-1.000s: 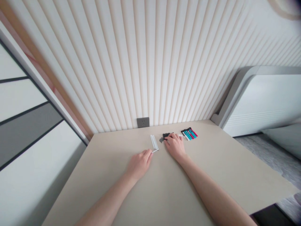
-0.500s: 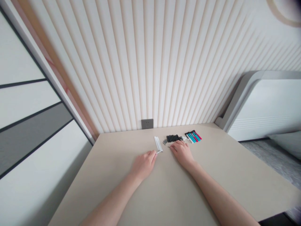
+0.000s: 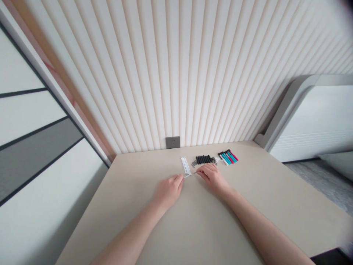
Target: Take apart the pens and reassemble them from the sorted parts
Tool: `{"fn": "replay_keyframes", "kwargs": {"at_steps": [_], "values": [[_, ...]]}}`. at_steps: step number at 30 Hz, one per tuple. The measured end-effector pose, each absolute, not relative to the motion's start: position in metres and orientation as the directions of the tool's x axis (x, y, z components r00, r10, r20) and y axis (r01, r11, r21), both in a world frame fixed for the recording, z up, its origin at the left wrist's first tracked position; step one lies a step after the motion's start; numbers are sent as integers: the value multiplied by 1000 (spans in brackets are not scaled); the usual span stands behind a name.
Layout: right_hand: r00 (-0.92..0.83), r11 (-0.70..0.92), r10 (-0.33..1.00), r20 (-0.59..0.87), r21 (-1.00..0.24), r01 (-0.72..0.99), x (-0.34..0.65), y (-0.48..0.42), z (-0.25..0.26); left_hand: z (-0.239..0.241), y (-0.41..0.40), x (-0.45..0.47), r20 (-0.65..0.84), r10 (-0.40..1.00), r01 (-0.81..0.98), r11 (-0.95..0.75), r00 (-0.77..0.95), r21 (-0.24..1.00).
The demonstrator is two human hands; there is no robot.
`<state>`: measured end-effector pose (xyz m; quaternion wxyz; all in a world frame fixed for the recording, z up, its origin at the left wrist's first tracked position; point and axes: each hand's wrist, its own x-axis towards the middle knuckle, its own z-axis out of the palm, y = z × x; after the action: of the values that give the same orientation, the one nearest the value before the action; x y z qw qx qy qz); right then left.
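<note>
My left hand [image 3: 170, 188] is closed in a pinch around a thin white pen refill [image 3: 187, 176], whose tip points right. Facing it, my right hand [image 3: 211, 176] pinches a small thin grey piece [image 3: 195, 173], perhaps a spring; it is too small to be sure. A narrow gap separates this piece from the refill's tip. Just beyond my left fingertips lie several more white refills [image 3: 185, 165] side by side. Small grey pieces [image 3: 194, 163] are scattered beside a row of short black tubes [image 3: 204, 159], behind my right hand.
Several pen barrels [image 3: 228, 157] in white, teal and red with black ends lie at the back right of the beige table [image 3: 132, 173]. Small grey and clear parts [image 3: 216, 160] sit left of them. A dark socket [image 3: 173, 142] is on the ribbed wall behind.
My right hand has lifted the small grey piece off the tabletop area and brought it left, near the refill's tip. My left hand has barely moved. The view has shifted slightly.
</note>
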<state>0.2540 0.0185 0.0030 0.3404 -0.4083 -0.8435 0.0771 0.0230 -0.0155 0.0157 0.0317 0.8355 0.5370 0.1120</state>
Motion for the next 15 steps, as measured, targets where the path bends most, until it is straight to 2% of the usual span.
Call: {"fn": "replay_keyframes", "kwargs": {"at_steps": [15], "values": [[-447, 651, 737, 508, -355, 670, 254, 16, 10, 20, -16, 24, 131, 906, 895, -420, 403, 148]]}}
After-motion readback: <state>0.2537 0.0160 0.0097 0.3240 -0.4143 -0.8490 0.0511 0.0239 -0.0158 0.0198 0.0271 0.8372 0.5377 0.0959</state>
